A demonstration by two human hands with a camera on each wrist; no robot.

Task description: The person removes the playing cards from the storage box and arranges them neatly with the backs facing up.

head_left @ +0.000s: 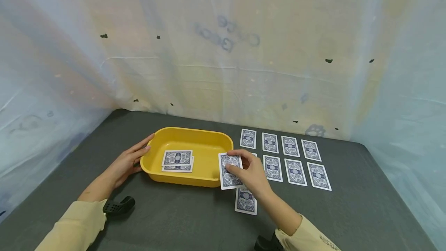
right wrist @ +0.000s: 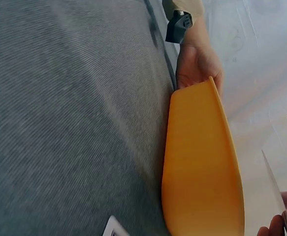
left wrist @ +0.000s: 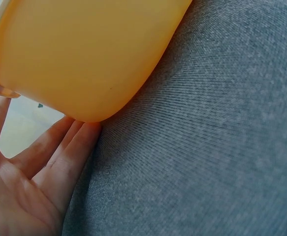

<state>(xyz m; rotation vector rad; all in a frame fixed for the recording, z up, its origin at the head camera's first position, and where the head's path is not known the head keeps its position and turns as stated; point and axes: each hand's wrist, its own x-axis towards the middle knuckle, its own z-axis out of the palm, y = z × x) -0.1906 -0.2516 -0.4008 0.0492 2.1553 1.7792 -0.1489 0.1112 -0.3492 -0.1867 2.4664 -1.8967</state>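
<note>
My left hand rests against the left end of a yellow plastic tray, its fingers stretched out to the wall and rim, as the left wrist view shows close up. Two playing cards lie overlapping inside the tray, patterned blue backs up. Over the tray's right end, my right hand pinches another playing card between thumb and fingers, its back facing up. The right wrist view catches this card nearly edge-on. Close below it on the table lies a single card, partly covered.
Right of the tray, more cards lie back up in rows, such as a far card and a nearer card. One card is mostly hidden behind my right hand. A pale curtain hangs behind the dark table.
</note>
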